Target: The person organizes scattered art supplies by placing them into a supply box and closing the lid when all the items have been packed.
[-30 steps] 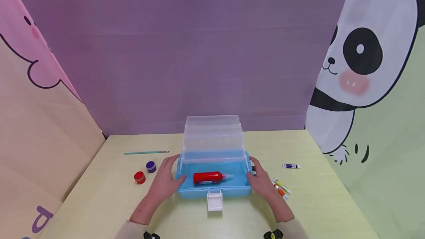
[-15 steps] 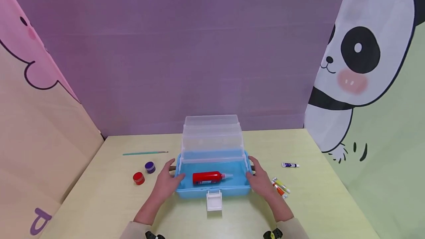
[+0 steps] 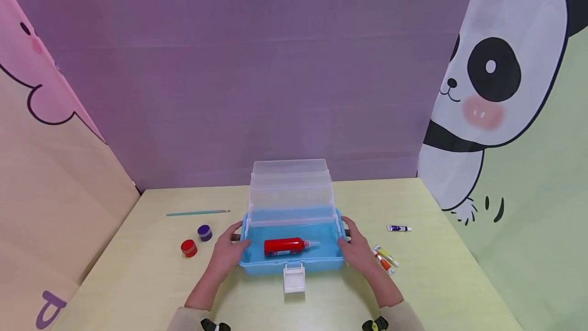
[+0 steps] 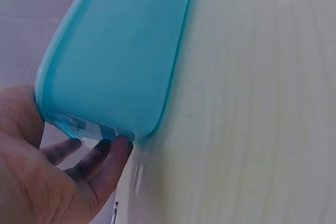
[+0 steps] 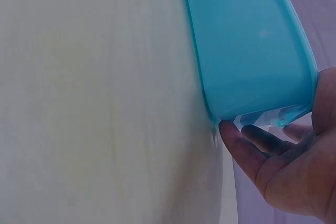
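Observation:
A light blue plastic box (image 3: 257, 268) stands on the table with its clear lid (image 3: 290, 188) raised at the back. Inside lies a red squeeze bottle (image 3: 283, 246), its pale nozzle pointing right. A white latch (image 3: 294, 280) hangs down from the front wall. My left hand (image 3: 226, 253) grips the left end, thumb over the rim. The right hand (image 3: 358, 252) holds the opposite end in the same way. In the left wrist view, the left fingertips (image 4: 122, 142) press the box's end low down; the right fingertips (image 5: 227, 125) do likewise in the right wrist view.
On the left of the table (image 3: 138, 290) lie a teal paintbrush (image 3: 197, 213), a purple-lidded jar (image 3: 204, 233) and a red jar (image 3: 189, 248). To the right are a purple-and-white tube (image 3: 398, 228), a yellow tube (image 3: 387, 255) and an orange tube (image 3: 383, 262). A purple backdrop (image 3: 289, 75) rises behind.
My left hand has shifted its grip slightly, its fingers drawing toward me along the box's end. The whole head view has drifted a little; the right hand keeps its hold.

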### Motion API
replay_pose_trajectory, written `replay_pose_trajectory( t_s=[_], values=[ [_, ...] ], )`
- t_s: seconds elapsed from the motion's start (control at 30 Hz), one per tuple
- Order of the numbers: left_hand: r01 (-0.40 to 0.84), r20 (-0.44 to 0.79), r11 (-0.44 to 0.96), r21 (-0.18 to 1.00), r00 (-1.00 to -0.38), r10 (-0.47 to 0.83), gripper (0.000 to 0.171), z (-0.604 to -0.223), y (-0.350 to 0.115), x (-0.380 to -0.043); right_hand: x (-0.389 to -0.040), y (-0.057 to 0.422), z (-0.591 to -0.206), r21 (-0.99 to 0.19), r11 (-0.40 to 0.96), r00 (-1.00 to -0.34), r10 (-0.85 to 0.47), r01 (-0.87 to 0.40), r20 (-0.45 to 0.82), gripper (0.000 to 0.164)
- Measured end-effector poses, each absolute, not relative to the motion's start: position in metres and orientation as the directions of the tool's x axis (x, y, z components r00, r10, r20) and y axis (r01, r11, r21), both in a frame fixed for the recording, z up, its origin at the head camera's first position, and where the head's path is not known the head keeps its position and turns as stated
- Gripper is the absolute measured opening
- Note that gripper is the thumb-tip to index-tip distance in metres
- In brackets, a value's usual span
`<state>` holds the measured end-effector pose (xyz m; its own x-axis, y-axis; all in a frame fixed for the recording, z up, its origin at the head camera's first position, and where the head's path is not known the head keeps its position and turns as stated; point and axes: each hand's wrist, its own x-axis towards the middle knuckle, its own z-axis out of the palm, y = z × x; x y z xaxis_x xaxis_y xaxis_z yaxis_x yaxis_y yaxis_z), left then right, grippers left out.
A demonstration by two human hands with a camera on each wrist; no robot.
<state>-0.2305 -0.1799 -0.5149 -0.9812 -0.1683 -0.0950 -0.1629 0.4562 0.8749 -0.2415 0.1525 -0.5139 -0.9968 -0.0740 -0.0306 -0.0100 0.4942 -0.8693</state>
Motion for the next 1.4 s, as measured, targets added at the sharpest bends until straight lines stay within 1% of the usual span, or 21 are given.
replay_pose_trajectory(
  t_s=[0.13, 0.47, 0.7, 0.93, 1.13, 1.27, 1.4],
  values=[
    [-0.167, -0.094, 0.457, 0.873, -0.979, -0.18, 0.06, -0.516, -0.179, -0.229, -0.242, 0.153, -0.516, -0.864, 0.503, -0.996, -0.083, -0.019, -0.027, 0.056],
    [-0.186, -0.103, 0.458, 0.87, -0.974, -0.201, 0.061, -0.516, -0.177, -0.23, -0.244, 0.157, -0.508, -0.81, 0.577, -0.991, -0.134, -0.102, 0.029, 0.055],
    [-0.194, -0.112, 0.462, 0.865, -0.973, -0.2, 0.061, -0.517, -0.178, -0.23, -0.245, 0.16, -0.504, -0.808, 0.579, -0.985, -0.174, -0.108, 0.008, 0.057],
    [-0.196, -0.113, 0.463, 0.864, -0.973, -0.2, 0.063, -0.518, -0.178, -0.23, -0.249, 0.17, -0.496, -0.811, 0.571, -0.98, -0.2, -0.129, 0.015, 0.053],
    [-0.206, -0.123, 0.457, 0.865, -0.971, -0.204, 0.063, -0.518, -0.179, -0.229, -0.255, 0.192, -0.484, -0.759, 0.625, -0.978, -0.193, -0.182, 0.076, 0.042],
    [-0.198, -0.109, 0.446, 0.873, -0.97, -0.216, 0.063, -0.518, -0.177, -0.228, -0.256, 0.218, -0.474, -0.725, 0.66, -0.977, -0.192, -0.199, 0.094, 0.035],
    [-0.197, -0.103, 0.441, 0.876, -0.968, -0.228, 0.063, -0.516, -0.177, -0.226, -0.258, 0.246, -0.466, -0.68, 0.699, -0.975, -0.189, -0.22, 0.121, 0.032]
  ],
)
